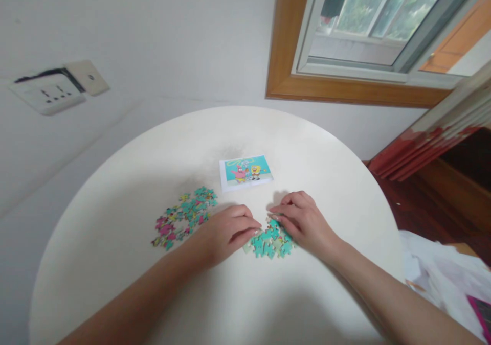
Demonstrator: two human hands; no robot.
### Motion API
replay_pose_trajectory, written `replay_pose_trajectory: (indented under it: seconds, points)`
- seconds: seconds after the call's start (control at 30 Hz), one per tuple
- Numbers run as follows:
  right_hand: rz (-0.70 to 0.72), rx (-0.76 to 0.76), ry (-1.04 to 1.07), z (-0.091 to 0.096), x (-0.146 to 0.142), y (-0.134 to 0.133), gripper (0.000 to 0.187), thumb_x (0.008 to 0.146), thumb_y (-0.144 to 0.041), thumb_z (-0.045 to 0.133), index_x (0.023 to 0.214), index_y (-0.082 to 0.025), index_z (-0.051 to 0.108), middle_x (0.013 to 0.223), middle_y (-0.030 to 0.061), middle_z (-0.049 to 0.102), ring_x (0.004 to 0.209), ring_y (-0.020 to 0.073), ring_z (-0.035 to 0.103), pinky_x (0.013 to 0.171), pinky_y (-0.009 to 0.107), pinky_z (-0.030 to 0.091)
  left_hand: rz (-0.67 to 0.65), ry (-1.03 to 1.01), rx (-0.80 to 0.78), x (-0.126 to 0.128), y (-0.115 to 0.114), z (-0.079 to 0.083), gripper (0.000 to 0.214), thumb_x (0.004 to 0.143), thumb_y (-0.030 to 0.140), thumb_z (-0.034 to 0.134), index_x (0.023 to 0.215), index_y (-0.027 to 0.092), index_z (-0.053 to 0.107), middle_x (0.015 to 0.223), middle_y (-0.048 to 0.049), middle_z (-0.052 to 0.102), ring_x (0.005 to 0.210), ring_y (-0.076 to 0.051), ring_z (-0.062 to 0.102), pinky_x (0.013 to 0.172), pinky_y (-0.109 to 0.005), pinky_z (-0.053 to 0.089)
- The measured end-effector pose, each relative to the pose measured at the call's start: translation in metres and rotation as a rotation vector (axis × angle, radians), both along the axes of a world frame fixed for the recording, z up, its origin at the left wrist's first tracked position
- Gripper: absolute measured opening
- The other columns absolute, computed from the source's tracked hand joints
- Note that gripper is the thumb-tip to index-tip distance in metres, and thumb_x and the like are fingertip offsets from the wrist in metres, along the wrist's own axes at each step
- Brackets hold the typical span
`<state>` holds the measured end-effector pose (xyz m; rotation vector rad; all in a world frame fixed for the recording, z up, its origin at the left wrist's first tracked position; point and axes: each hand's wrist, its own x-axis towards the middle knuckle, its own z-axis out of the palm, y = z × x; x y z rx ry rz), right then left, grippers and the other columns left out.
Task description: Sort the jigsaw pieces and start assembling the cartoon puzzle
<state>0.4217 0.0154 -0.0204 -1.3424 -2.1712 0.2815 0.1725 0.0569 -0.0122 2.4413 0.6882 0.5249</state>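
Observation:
On a round white table (115, 263) my left hand (226, 230) and my right hand (301, 220) rest side by side over a small patch of joined teal puzzle pieces (270, 242). The fingertips of both hands press down on the patch's upper edge, fingers curled together. A loose heap of teal, pink and yellow puzzle pieces (184, 217) lies just left of my left hand. Beyond the hands lies a small reference picture (245, 171) with cartoon figures on a teal ground.
A white wall with a power socket (48, 93) stands behind the table. A wooden-framed window (345, 87) is at the upper right. White cloth (441, 273) and a wooden floor lie past the table's right edge.

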Motion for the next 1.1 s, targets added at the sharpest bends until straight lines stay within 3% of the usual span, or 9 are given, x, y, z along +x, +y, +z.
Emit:
replay_pose_trajectory:
  seconds: [0.2, 0.47, 0.87, 1.0, 1.1]
  points:
    - [0.014, -0.049, -0.006, 0.001, -0.003, 0.001, 0.023, 0.094, -0.022, 0.06, 0.112, -0.025, 0.074, 0.101, 0.0093, 0.061, 0.095, 0.0249, 0.053, 0.085, 0.044, 0.044, 0.014, -0.015, -0.025, 0.0, 0.001, 0.001, 0.027, 0.1, 0.016, 0.046, 0.114, 0.018, 0.069, 0.102, -0.006, 0.065, 0.095, -0.017, 0.061, 0.087, -0.028, 0.046]
    - [-0.008, -0.129, 0.015, 0.001, 0.0, 0.001, 0.012, 0.09, -0.019, 0.065, 0.1, -0.021, 0.07, 0.102, 0.0087, 0.062, 0.097, 0.0252, 0.053, 0.087, 0.042, 0.043, 0.012, -0.02, -0.028, -0.001, 0.002, -0.002, 0.025, 0.099, 0.016, 0.049, 0.114, 0.015, 0.069, 0.101, -0.0073, 0.064, 0.096, -0.018, 0.06, 0.088, -0.028, 0.046]
    - [0.002, -0.171, 0.102, -0.003, 0.003, 0.003, 0.005, 0.086, -0.016, 0.067, 0.085, -0.021, 0.067, 0.092, 0.0063, 0.061, 0.092, 0.0236, 0.055, 0.084, 0.04, 0.042, 0.012, 0.047, -0.149, -0.008, 0.004, 0.01, 0.027, 0.097, 0.014, 0.048, 0.114, 0.019, 0.069, 0.103, -0.0052, 0.061, 0.098, -0.017, 0.058, 0.09, -0.029, 0.042]
    - [0.045, -0.119, 0.089, -0.002, 0.005, 0.002, 0.015, 0.09, -0.02, 0.065, 0.104, -0.022, 0.069, 0.097, 0.0075, 0.062, 0.095, 0.0243, 0.055, 0.084, 0.041, 0.043, 0.013, 0.11, -0.201, -0.014, 0.005, 0.015, 0.018, 0.088, 0.015, 0.063, 0.104, 0.02, 0.067, 0.1, -0.0017, 0.06, 0.093, -0.017, 0.057, 0.087, -0.028, 0.042]
    - [0.057, -0.111, 0.055, -0.001, 0.005, 0.0, 0.016, 0.091, -0.026, 0.065, 0.106, -0.023, 0.07, 0.1, 0.0084, 0.061, 0.096, 0.025, 0.054, 0.085, 0.042, 0.043, 0.035, 0.173, -0.193, -0.017, 0.001, 0.018, 0.026, 0.078, 0.025, 0.079, 0.098, 0.02, 0.063, 0.098, -0.0006, 0.058, 0.091, -0.018, 0.056, 0.081, -0.028, 0.042]
